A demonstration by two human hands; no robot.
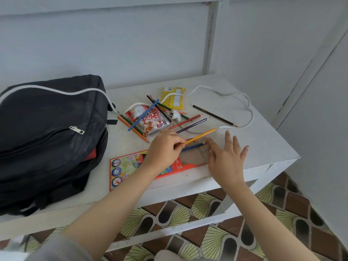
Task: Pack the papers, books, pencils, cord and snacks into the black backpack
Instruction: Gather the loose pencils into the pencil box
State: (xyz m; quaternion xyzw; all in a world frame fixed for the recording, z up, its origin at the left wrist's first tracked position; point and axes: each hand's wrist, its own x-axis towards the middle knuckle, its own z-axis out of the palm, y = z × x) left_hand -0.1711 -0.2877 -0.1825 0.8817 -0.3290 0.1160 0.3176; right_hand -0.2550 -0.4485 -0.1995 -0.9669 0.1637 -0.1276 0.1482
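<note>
The black backpack [50, 136] lies on the left of the white table [263, 140], something red showing at its opening. An orange pencil box [130, 167] lies at the table's front edge. My left hand [163, 149] pinches a yellow pencil [202, 135] above the box. My right hand [227, 157] rests with straight fingers on the box's open cardboard end. Several loose coloured pencils [190, 123], two red-and-white snack packets [152, 122] and a yellow snack packet [173, 97] lie behind. A white cord [248, 113] with plug [175, 115] runs across table and backpack.
Pale blue wall panels stand close behind and to the right of the table. A black pencil [214, 115] lies apart toward the right. Below the table's front edge is a patterned floor [207, 232].
</note>
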